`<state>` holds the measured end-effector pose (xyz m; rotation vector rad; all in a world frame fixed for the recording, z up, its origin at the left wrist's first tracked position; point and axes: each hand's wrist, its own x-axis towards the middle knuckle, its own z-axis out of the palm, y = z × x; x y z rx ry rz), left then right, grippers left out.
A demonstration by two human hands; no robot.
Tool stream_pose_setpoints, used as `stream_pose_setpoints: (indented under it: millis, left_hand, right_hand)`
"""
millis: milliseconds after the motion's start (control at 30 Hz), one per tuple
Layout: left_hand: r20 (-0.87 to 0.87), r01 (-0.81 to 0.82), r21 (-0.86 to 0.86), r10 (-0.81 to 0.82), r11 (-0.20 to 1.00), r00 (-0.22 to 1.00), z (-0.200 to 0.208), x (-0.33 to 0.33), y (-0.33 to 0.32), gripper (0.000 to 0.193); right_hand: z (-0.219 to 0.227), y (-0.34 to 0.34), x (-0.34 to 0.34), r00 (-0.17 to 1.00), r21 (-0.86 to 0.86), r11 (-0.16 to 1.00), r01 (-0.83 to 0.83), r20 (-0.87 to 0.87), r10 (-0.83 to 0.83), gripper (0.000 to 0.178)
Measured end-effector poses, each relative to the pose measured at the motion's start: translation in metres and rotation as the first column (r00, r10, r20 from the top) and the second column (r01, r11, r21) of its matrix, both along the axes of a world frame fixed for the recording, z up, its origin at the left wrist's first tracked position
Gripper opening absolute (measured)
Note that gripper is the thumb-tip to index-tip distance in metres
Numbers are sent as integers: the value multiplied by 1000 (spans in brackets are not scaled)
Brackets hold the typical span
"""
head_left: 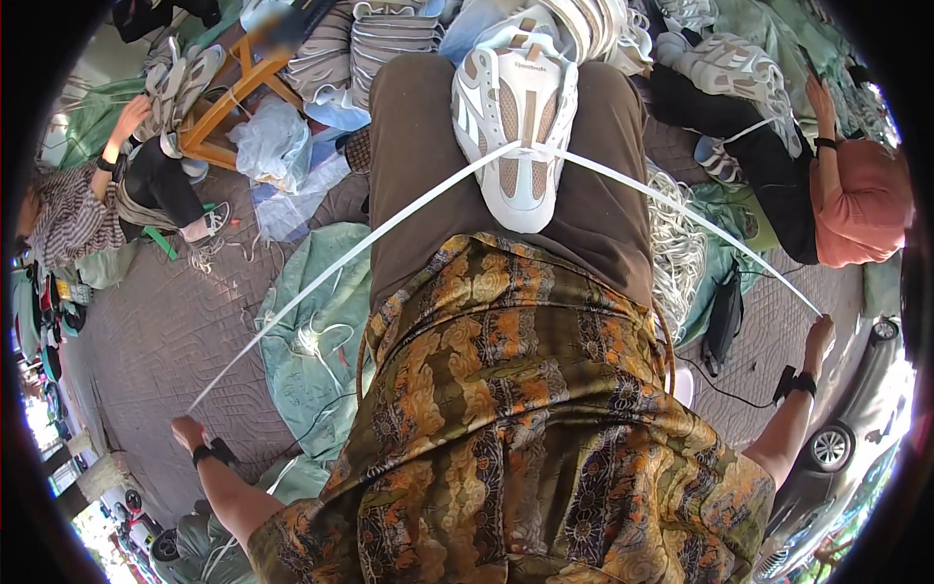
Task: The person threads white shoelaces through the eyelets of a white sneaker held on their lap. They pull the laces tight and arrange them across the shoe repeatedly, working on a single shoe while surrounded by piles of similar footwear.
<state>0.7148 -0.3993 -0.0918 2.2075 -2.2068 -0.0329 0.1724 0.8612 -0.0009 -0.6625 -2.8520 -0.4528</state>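
A white and beige sneaker upper [526,185] lies between my knees, its toe toward me. Out of its lowest eyelets run the two halves of a white shoelace [341,260], pulled taut in a wide V. My left hand [187,431] is closed on one lace end, far out at the left. At the right, my right hand [819,338] grips the other end, at about arm's length. Both arms are spread wide, and the fingers of each hand look small here. The upper part of the sneaker has no lace through its eyelets.
Stacks of similar shoe uppers [394,49] stand beyond my knees. A bundle of white laces [678,248] hangs by my right thigh. Co-workers in a striped top [73,219] and a pink top [864,202] sit at either side. A wooden stool [233,102] is at the left.
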Motion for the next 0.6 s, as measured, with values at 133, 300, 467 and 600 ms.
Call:
stream_pose_setpoints:
  millis: [133,300,467,600]
  left_hand:
    - [32,-33,-145,38,989,999,43,27,29,24]
    - [-128,-158,-112,144,981,981,41,33,53,27]
    - [15,0,-214,3,977,1000,36,-5,42,22]
    - [-9,-57,-112,56,992,998,15,5,52,24]
  right_hand:
    - [-28,-2,8,997,-8,997,72,-6,-72,25]
    - [-28,34,34,911,-148,917,369,-136,-389,29]
    - [-33,59,83,797,-201,803,561,-133,-590,26]
    - [-11,32,43,494,-311,563,766,-276,-825,16]
